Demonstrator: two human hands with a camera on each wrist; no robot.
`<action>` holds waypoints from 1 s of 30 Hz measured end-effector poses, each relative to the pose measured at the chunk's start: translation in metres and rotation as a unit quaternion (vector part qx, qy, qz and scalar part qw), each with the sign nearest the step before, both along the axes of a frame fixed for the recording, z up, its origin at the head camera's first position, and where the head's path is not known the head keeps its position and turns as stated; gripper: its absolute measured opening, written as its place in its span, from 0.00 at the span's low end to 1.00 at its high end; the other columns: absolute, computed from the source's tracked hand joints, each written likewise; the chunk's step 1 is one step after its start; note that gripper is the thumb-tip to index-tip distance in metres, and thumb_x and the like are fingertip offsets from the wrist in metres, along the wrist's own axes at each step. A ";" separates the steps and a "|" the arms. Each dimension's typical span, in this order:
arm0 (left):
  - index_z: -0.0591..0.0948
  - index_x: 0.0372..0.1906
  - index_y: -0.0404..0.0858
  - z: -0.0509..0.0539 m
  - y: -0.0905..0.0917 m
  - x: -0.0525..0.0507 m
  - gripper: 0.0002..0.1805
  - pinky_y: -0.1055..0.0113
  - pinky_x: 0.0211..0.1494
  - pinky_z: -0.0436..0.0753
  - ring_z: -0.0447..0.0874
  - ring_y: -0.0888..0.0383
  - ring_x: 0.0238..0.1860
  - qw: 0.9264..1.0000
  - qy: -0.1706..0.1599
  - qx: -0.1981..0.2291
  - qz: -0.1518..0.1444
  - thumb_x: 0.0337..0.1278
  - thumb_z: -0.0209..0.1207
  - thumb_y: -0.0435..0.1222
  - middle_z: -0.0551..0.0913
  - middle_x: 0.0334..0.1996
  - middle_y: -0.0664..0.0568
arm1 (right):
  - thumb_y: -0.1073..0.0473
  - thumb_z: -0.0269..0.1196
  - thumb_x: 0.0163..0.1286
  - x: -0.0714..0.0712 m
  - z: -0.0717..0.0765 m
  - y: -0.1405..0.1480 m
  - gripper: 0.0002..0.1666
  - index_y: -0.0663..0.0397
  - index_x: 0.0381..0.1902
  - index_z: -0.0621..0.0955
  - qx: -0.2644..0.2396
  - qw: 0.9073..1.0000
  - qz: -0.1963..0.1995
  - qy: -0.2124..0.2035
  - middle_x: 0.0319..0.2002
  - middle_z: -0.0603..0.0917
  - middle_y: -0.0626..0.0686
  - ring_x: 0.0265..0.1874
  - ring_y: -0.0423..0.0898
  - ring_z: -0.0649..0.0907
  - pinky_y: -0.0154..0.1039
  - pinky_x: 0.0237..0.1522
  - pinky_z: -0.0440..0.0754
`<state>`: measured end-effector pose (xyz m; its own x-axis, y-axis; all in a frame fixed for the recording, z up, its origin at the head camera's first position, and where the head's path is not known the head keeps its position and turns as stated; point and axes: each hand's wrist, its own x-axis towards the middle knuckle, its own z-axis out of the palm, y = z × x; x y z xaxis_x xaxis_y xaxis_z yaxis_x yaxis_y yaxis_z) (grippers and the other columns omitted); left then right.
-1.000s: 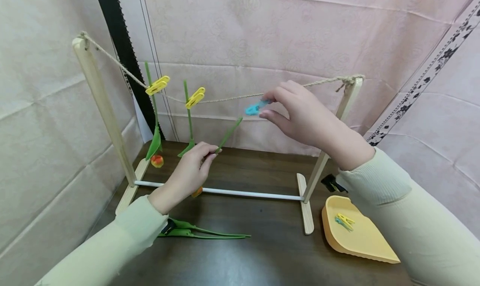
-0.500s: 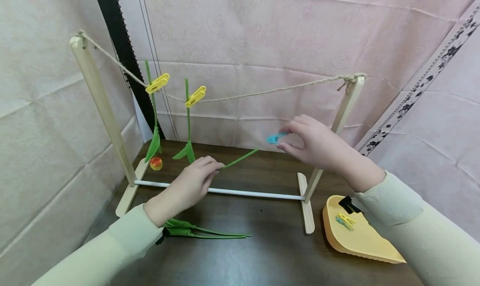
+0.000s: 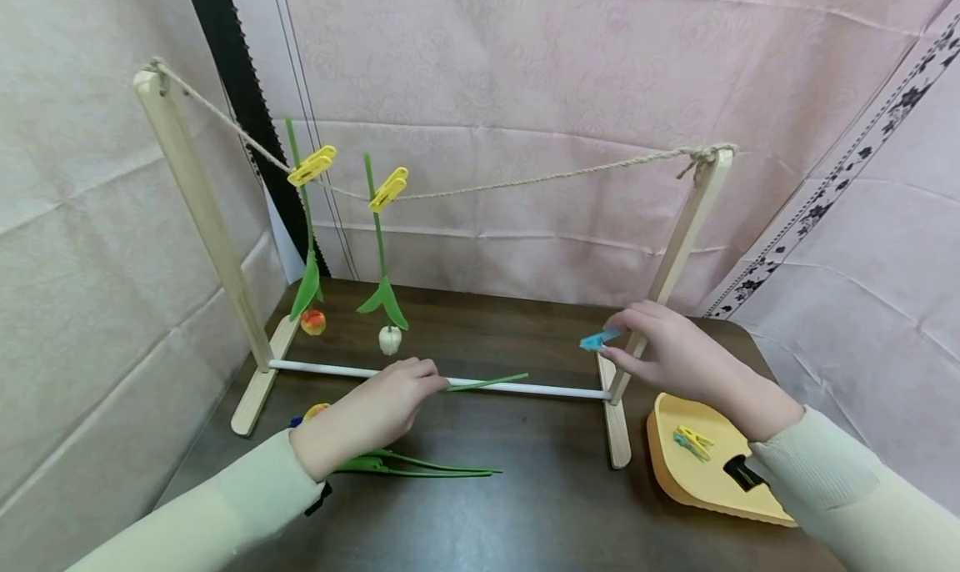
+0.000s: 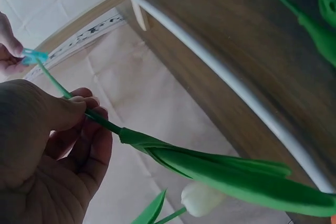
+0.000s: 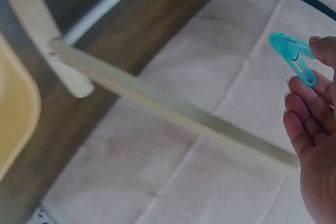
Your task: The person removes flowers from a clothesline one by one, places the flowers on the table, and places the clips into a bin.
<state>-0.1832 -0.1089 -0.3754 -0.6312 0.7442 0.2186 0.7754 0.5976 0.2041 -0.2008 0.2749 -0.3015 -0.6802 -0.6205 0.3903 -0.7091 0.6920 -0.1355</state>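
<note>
Left hand [image 3: 381, 409] pinching leafy green stem [image 4: 199, 169] above worktop [image 3: 555, 505], by white rod [image 3: 562, 390]; right hand [image 3: 667, 351] holding blue clothespin [image 3: 598, 340] by its handles, near right post [image 3: 692, 222]; stem probably light, bendy, best held mid-stem; clothespin likely light, springy, pinch the handle ends

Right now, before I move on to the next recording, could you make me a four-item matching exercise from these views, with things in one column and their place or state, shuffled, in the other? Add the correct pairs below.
Things
1. Blue clothespin
2. White tulip
3. Pale orange tray
4. Left hand

Place or state
A. Hanging bloom-down from the rope
B. Gripping a green stem
C. Held in the right hand
D. On the table, with yellow and teal clothespins in it

Pairs: 1-C, 2-A, 3-D, 4-B
</note>
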 end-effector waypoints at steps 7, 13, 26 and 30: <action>0.84 0.46 0.36 -0.015 0.001 0.003 0.19 0.64 0.45 0.79 0.77 0.57 0.38 0.998 -0.019 -0.053 -0.006 0.49 0.61 0.18 0.78 0.37 0.53 | 0.56 0.71 0.60 0.016 -0.024 0.027 0.09 0.45 0.37 0.81 0.010 0.997 -0.058 -0.055 0.34 0.78 0.39 0.36 0.37 0.77 0.41 0.37 0.78; 0.85 0.42 0.37 -0.029 0.003 0.007 0.17 0.66 0.37 0.77 0.74 0.58 0.32 0.997 -0.014 -0.073 -0.019 0.49 0.60 0.18 0.76 0.31 0.55 | 0.58 0.70 0.60 0.031 -0.049 0.054 0.10 0.44 0.38 0.81 -0.002 0.993 -0.090 -0.075 0.36 0.80 0.38 0.38 0.41 0.81 0.43 0.39 0.80; 0.85 0.35 0.41 -0.065 0.004 0.014 0.10 0.66 0.36 0.75 0.72 0.59 0.29 0.991 0.019 -0.127 -0.030 0.52 0.63 0.23 0.75 0.28 0.57 | 0.58 0.69 0.61 0.047 -0.104 0.117 0.08 0.50 0.38 0.82 -0.004 0.972 -0.187 -0.140 0.36 0.83 0.45 0.38 0.48 0.82 0.51 0.40 0.79; 0.85 0.35 0.42 -0.072 0.006 0.018 0.09 0.66 0.36 0.76 0.72 0.59 0.29 0.990 0.028 -0.135 -0.028 0.53 0.63 0.25 0.75 0.27 0.57 | 0.58 0.69 0.61 0.047 -0.117 0.131 0.08 0.51 0.39 0.82 -0.006 0.966 -0.205 -0.160 0.36 0.83 0.45 0.37 0.49 0.82 0.51 0.39 0.79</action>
<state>-0.1652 -0.1033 -0.4477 -0.5803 0.8134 0.0395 0.8140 0.5808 -0.0015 -0.1533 0.4060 -0.4184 -0.9545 -0.2709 0.1246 -0.2969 0.9025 -0.3120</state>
